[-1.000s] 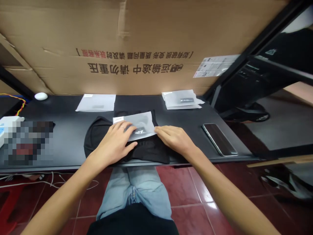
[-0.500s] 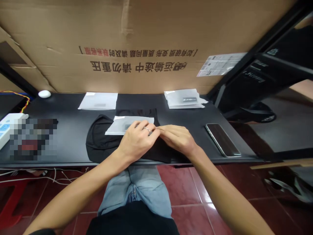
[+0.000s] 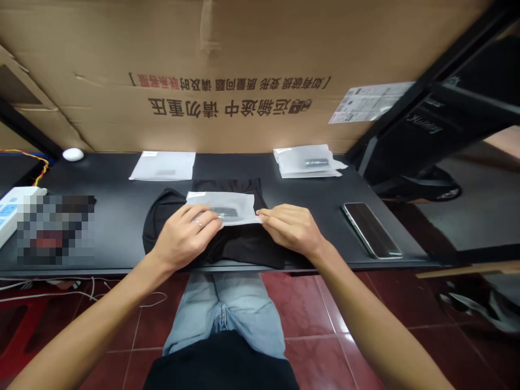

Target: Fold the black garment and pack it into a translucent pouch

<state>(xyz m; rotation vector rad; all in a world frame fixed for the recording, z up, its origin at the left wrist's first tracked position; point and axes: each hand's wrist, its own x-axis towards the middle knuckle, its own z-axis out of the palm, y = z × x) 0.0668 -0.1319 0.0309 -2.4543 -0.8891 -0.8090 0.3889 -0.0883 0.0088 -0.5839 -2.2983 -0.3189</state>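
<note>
A frosted white plastic bag (image 3: pixel 239 199) lies across a folded black cloth item (image 3: pixel 244 249) near the table's front edge. A dark object with a small pale print shows through the bag. My left hand (image 3: pixel 187 234), with a ring on one finger, is closed on the bag's near left edge. At the bag's right corner, my right hand (image 3: pixel 290 227) pinches the plastic between thumb and fingers. The cloth's left part is bunched and rounded, and my hands cover some of it.
Other frosted bags (image 3: pixel 162 167) (image 3: pixel 304 165) lie at the back, before a cardboard panel (image 3: pixel 260 43). A phone (image 3: pixel 371 230) rests at right. On the left are a white power strip (image 3: pixel 20 208), a pixelated item (image 3: pixel 57 230) and a white rounded object (image 3: pixel 73 155).
My left hand has moved left along the bag, away from my right hand, uncovering the dark object inside. The bag has shifted slightly right. My right hand stays at its right end.
</note>
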